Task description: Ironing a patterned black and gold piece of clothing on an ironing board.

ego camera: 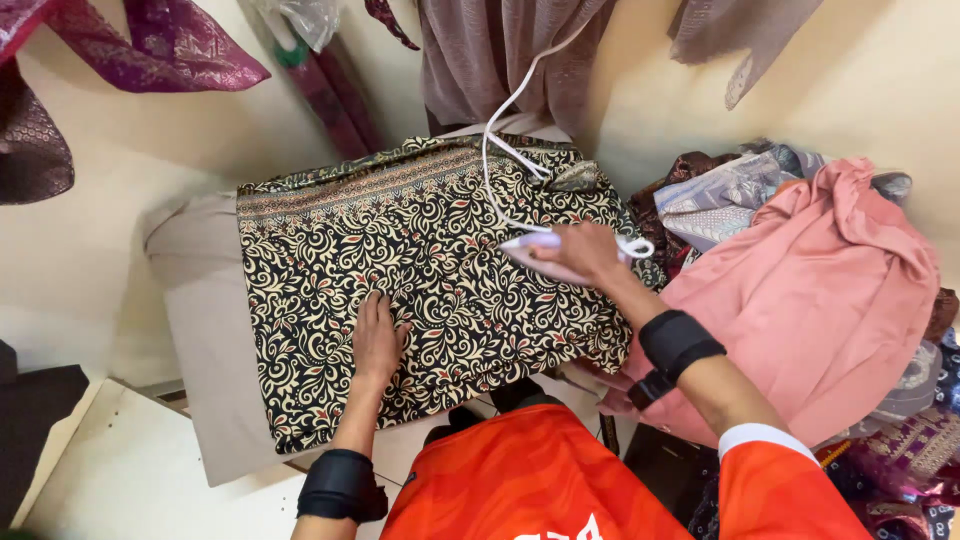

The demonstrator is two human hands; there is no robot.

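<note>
Bright, even light; soft shadows; edges bowed.

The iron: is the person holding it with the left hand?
No, the right hand grips the iron, while the left hand lies flat on the patterned cloth.

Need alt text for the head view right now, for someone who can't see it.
A person's right hand grips a pale pink iron on a black cloth with a cream floral pattern, spread over a beige ironing board, while the left hand presses flat on the cloth. The iron's white cord runs up toward the wall, and a pink garment tops a pile of clothes to the right.
</note>
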